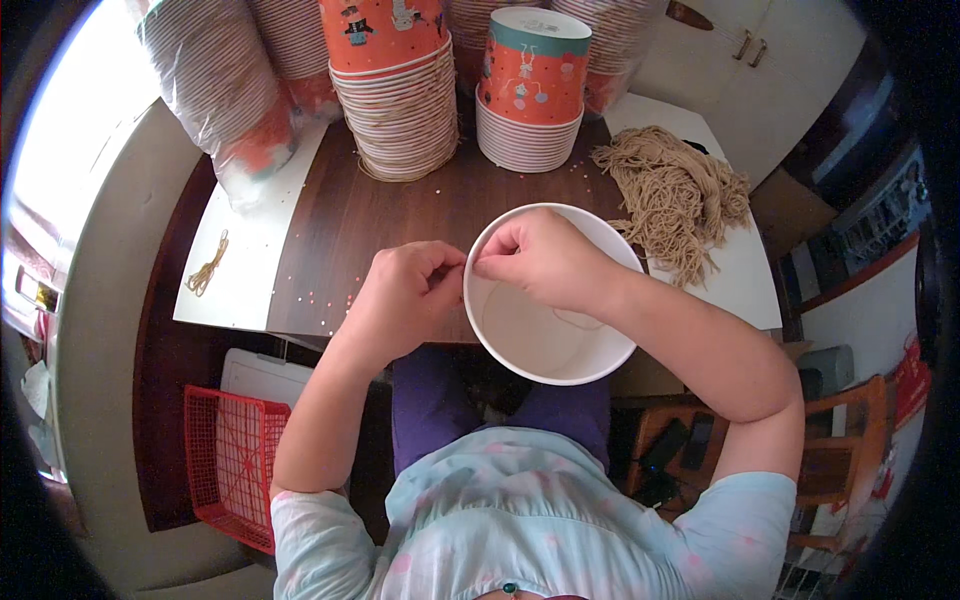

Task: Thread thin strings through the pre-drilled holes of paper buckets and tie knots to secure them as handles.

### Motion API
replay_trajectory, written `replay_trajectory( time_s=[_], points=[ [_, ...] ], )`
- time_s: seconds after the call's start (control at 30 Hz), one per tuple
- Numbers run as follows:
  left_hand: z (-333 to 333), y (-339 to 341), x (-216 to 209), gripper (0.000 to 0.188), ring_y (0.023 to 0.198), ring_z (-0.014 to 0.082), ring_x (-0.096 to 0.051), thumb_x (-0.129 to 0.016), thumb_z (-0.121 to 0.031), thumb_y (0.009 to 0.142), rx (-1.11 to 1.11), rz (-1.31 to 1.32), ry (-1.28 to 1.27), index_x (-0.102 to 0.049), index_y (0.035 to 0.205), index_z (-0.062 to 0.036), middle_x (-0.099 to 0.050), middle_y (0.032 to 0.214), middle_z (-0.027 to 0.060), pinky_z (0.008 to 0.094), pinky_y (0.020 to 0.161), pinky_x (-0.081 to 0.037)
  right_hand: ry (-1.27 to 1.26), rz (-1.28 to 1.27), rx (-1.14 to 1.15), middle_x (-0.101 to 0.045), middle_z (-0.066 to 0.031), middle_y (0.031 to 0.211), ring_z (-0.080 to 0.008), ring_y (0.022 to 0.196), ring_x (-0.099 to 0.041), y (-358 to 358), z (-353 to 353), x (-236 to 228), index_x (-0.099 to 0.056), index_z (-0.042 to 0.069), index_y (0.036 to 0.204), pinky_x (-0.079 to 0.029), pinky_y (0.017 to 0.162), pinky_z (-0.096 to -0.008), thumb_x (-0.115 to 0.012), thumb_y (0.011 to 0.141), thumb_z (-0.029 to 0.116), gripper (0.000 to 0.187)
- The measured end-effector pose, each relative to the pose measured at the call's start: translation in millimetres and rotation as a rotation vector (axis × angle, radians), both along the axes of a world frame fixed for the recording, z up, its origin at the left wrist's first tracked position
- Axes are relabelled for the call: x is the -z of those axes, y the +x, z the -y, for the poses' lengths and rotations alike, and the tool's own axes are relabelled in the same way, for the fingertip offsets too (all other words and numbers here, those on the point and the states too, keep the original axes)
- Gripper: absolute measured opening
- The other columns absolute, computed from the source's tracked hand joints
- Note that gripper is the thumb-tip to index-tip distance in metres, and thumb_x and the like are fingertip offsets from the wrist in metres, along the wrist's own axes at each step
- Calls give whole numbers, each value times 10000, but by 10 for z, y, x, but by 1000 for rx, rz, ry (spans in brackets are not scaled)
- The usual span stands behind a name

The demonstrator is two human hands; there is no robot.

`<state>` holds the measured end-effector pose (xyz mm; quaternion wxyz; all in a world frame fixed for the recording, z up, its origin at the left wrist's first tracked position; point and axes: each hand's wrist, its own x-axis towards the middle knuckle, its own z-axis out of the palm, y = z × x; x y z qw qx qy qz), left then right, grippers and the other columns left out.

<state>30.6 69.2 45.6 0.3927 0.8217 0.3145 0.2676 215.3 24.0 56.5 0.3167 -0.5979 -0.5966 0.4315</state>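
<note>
A white paper bucket (535, 350) is tilted with its mouth toward me, at the table's near edge. Inside its mouth, my right hand (545, 255) has thumb and fingers pinched together against the left part of the wall. My left hand (405, 290) is on the outside of that same wall, its thumb and forefinger closed at the rim. What lies between the fingertips of either hand is too small to make out. A thin tan cord (578, 322) shows inside the bucket, below my right wrist.
A heap of tan cords (680, 190) lies at the table's right; a small bundle of cord (207, 265) lies at the left. Stacked orange paper buckets (405, 120), another stack (530, 130) and plastic-wrapped stacks (215, 90) stand behind. A red basket (235, 450) is below left.
</note>
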Motion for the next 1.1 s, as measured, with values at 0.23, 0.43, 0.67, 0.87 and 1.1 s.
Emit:
replay_trajectory(
  time_s=[0.23,0.43,0.67,0.87,1.1],
  points=[
    [12,-26,107,159,695,115,-634,-598,-51,828,-54,47,-102,-651,927,62,-663,729,119,280,619,-508,-143,-139,-61,-633,10,737,-39,646,-517,101,14,-46,-699,23,908,-413,564,-209,-627,858,128,136],
    [-1,-45,97,163,702,84,-601,-568,-43,882,-22,132,-357,-653,974,61,-657,786,41,227,635,-495,-130,-126,-79,-632,9,741,-40,624,-503,97,0,-51,-692,23,898,-401,552,-205,-619,853,111,123],
    [-35,-91,141,192,718,79,-606,-587,-47,863,-40,189,-372,-646,1004,70,-662,832,58,223,645,-500,-36,14,-9,-633,3,752,-53,663,-545,83,23,-81,-675,1,850,-439,591,-217,-622,843,108,120],
    [24,-118,-61,187,670,65,-544,-628,-105,859,-77,224,-129,-659,959,50,-613,787,39,215,588,-444,91,-91,20,-632,-15,768,-58,702,-568,94,150,-200,-665,-19,844,-475,644,-227,-646,825,70,93],
    [42,-27,-100,240,635,32,-478,-631,-181,890,42,235,-248,-656,917,57,-589,730,9,208,548,-398,367,56,2,-622,-53,823,-84,746,-590,27,220,-171,-666,-15,843,-485,657,-231,-653,816,54,75]
  ],
)
